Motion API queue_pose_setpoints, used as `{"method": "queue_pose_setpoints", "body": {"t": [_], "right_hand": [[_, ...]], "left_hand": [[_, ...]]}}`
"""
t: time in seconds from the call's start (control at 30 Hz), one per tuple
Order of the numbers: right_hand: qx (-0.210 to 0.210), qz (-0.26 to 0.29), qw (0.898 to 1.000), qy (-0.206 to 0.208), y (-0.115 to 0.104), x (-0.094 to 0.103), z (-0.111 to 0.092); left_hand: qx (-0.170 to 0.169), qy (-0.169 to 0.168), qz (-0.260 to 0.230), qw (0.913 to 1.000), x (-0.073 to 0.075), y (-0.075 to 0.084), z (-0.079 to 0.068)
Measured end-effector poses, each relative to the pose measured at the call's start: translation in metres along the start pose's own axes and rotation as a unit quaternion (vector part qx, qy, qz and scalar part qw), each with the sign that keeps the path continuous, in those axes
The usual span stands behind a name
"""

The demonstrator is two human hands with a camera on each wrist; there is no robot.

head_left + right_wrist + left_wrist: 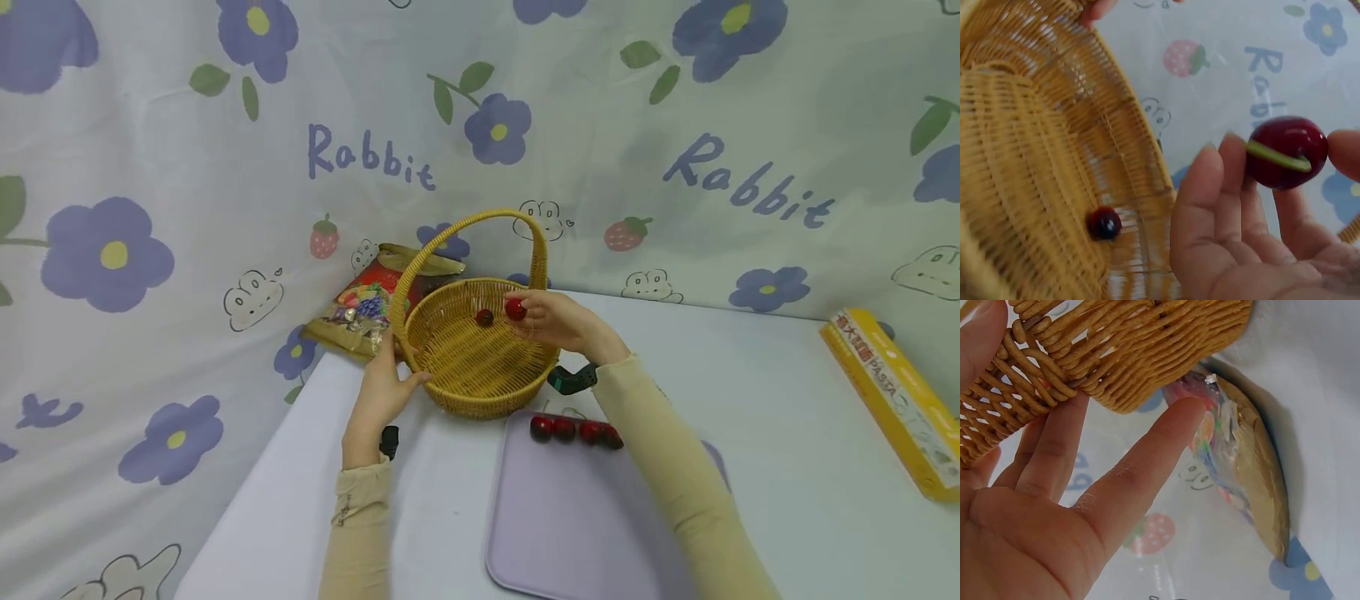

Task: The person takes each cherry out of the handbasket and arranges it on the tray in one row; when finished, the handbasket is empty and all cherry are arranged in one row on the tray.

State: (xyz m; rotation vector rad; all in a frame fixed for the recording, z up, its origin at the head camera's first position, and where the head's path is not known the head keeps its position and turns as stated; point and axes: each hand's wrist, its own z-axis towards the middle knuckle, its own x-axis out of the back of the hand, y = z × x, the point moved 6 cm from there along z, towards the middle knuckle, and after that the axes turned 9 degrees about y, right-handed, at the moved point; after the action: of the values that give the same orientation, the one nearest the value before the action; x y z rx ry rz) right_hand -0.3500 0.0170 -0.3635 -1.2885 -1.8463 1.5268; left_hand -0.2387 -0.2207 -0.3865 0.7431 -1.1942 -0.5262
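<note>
A round wicker basket (480, 407) with a tall arched handle stands on the table, tilted toward the person. My left hand (381, 395) grips its left side near the handle's foot, thumb at the rim, index finger stretched out in the left wrist view. Over the basket's right side, my right hand (561, 322) pinches a dark red cherry (1282, 140) with a green stem between thumb and fingertips. Inside the basket lies another cherry (485, 317), which also shows in the right wrist view.
In front of the basket is a lilac tray (570, 517), with several cherries (564, 429) in a row along its far edge. A red and gold fruit-print bag (360, 310) leans behind the basket's left. A yellow pasta box (892, 400) lies far right. A printed curtain (570, 125) backs the table.
</note>
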Motion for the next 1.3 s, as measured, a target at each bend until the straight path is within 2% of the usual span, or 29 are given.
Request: {"method": "queue_pose_setpoints", "body": {"t": [0.13,0.3,0.5,0.67,0.8,0.9,0.97,1.07,1.17,1.23,1.3], "right_hand": [[0.014,-0.065,0.998,-0.013,0.003,0.014,-0.017],[0.011,-0.077,0.997,-0.01,0.018,0.031,-0.041],[0.015,0.002,1.0,0.005,0.046,0.054,-0.075],[0.026,0.067,0.997,0.031,0.069,0.074,-0.102],[0.044,0.118,0.99,0.07,0.079,0.09,-0.12],[0.057,0.159,0.98,0.108,0.084,0.103,-0.134],[0.067,0.166,0.974,0.14,0.087,0.11,-0.142],[0.087,0.119,0.968,0.201,0.092,0.118,-0.153],[0.105,0.008,0.956,0.274,0.096,0.122,-0.162],[0.107,-0.091,0.937,0.32,0.097,0.124,-0.167],[0.107,-0.188,0.908,0.358,0.097,0.125,-0.171]], "left_hand": [[0.006,-0.002,-0.005,1.0,-0.001,-0.004,-0.001],[0.009,-0.004,-0.004,0.9999,-0.003,-0.009,-0.003],[0.011,-0.009,-0.003,0.9999,-0.004,-0.008,-0.002],[0.01,-0.01,0.001,0.9999,-0.003,-0.005,-0.001],[0.002,-0.008,0.005,1.0,-0.001,-0.004,0.0],[-0.008,-0.009,0.006,0.9999,0.001,-0.003,0.001],[-0.012,-0.009,0.006,0.9999,0.001,-0.002,0.0],[-0.012,-0.009,0.008,0.9999,0.002,-0.001,0.0],[-0.01,-0.01,0.009,0.9999,0.002,0.0,0.0],[-0.01,-0.012,0.01,0.9998,0.0,0.001,0.0],[-0.011,-0.015,0.009,0.9998,-0.002,0.002,0.001]]}}
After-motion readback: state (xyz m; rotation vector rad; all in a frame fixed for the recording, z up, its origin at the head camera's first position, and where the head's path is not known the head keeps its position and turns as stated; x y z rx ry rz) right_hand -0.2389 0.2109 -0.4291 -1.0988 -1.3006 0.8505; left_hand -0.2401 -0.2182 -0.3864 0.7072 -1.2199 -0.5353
